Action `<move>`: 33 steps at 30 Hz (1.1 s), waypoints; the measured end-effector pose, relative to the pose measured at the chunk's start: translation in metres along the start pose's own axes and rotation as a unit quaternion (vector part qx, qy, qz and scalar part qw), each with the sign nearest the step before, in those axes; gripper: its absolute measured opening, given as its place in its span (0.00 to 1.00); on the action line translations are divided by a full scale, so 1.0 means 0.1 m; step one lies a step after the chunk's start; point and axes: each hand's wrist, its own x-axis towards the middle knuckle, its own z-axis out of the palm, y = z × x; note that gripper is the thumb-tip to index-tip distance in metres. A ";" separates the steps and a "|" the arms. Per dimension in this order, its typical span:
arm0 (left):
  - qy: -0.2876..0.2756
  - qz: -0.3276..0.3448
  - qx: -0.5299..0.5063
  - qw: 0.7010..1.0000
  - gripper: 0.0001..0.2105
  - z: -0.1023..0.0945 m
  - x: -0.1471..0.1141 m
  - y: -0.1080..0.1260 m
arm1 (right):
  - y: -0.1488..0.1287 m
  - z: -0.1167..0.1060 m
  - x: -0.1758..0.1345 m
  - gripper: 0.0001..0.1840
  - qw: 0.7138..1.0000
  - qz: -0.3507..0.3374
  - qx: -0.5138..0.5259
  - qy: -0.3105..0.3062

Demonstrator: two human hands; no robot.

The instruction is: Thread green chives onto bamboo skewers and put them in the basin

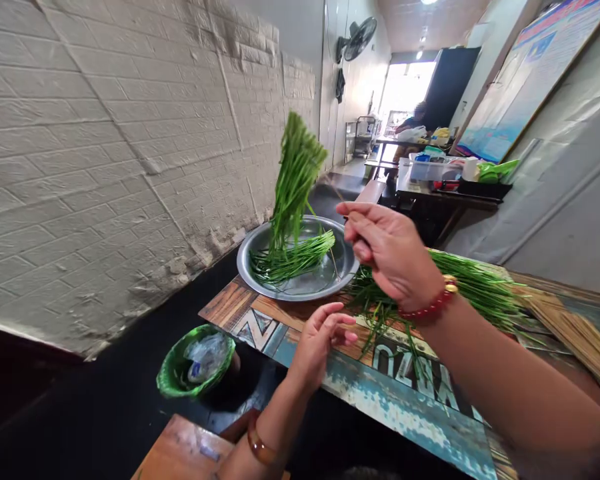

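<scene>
My right hand (393, 250) is pinched on the end of a thin bamboo skewer (336, 190), held up above the table. Along the skewer's line, left of the hand, a fan of green chives (297, 167) hangs in the air over a metal basin (300, 293). Where skewer and chives meet is hard to make out. More chives (300, 257) lie inside the basin. My left hand (317, 343) is open, fingers loosely bent and apart, in front of the basin and touching nothing visible. A large heap of loose chives (473, 280) covers the table's right part, partly behind my right forearm.
Many bamboo skewers (575, 327) lie at the table's right end. A green-lined bin (167, 380) holding plastic stands on the floor at left, near a wooden stool (175, 453). A brick-patterned wall (130, 167) borders the left. Farther back are another loaded table (445, 193) and a seated person.
</scene>
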 end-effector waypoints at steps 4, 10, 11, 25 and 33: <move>-0.024 -0.035 0.010 0.999 0.18 -0.09 -0.01 -0.11 | 0.37 0.27 0.20 0.07 0.993 0.067 0.095 -0.029; -0.040 -0.068 0.025 0.997 0.19 -0.18 0.04 -0.20 | 1.16 0.14 0.46 0.06 0.958 0.257 0.102 0.081; -0.043 -0.070 0.023 0.996 0.20 -0.19 0.05 -0.21 | 1.24 0.10 0.48 0.08 0.954 0.275 0.089 0.081; -0.051 -0.075 0.016 0.996 0.22 -0.22 0.07 -0.22 | 1.15 -0.23 0.52 0.15 0.964 0.242 -0.096 -0.047; -0.037 -0.078 0.014 0.996 0.20 -0.27 0.11 -0.29 | 0.51 0.12 0.34 0.24 0.982 0.084 -0.043 -0.165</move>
